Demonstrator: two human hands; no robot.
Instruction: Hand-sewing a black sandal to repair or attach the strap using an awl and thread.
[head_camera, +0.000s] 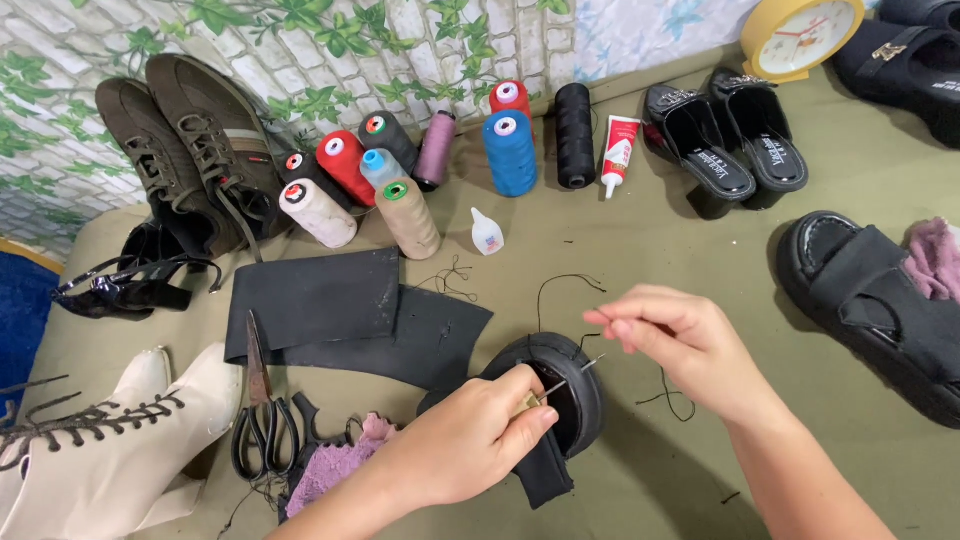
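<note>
My left hand (470, 440) grips a metal awl (562, 384) by its pale handle, with the tip poked into the black sandal (560, 400) lying on the olive cloth. My right hand (670, 340) pinches a black thread (560, 282) just above the sandal's rim, close to the awl's tip. The thread loops upward and trails off beside my right wrist. The sandal's strap hangs down under my left hand.
Black rubber sheets (330, 310) and scissors (262, 420) lie to the left, with a cream lace-up boot (110, 440). Several thread spools (510, 150), two glue containers (487, 232), brown sneakers (190, 150) and black shoes (725, 135) line the back. A black sandal (870, 300) sits right.
</note>
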